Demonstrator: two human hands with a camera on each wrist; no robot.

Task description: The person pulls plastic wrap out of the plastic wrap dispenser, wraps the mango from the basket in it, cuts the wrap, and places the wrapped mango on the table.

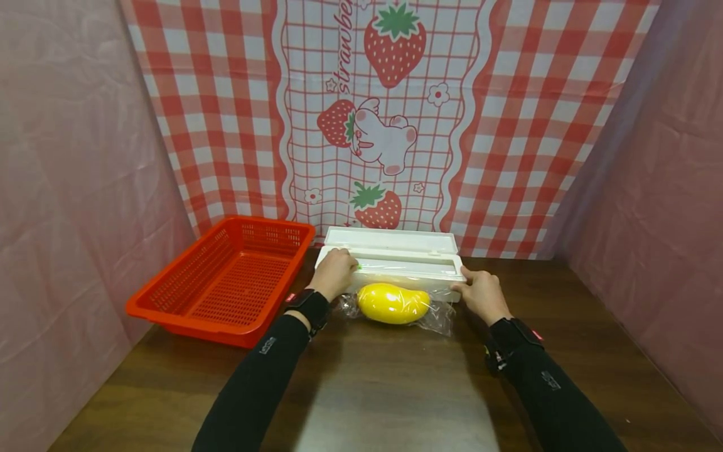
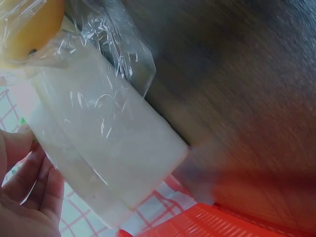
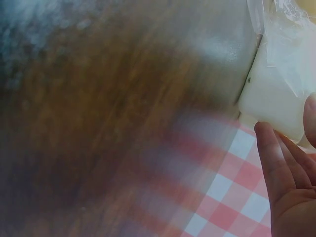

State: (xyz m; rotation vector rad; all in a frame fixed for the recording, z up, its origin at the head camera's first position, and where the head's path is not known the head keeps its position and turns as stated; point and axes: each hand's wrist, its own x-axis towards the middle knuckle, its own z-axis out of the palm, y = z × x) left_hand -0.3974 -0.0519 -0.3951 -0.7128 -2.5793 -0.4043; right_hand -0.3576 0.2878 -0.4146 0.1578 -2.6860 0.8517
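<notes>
A long white cling film dispenser [image 1: 407,284] lies on the table, its lid [image 1: 390,239] raised at the back. Clear film [image 1: 439,319] runs from its front around a yellow mango [image 1: 393,304], which lies just before the box. At the dispenser's left part, my left hand [image 1: 334,274] pinches a small green slider [image 1: 358,266]; the left wrist view shows that green bit [image 2: 22,121] at the thumb tip, mostly hidden. My right hand [image 1: 483,294] grips the box's right end, thumb on the near side and fingers [image 3: 275,158] against the end.
An orange-red plastic basket [image 1: 277,285] stands on the left of the brown table [image 1: 390,383]. Behind the dispenser hangs a checked strawberry cloth [image 1: 231,125]. Pink cloth walls [image 1: 649,188] close off both sides.
</notes>
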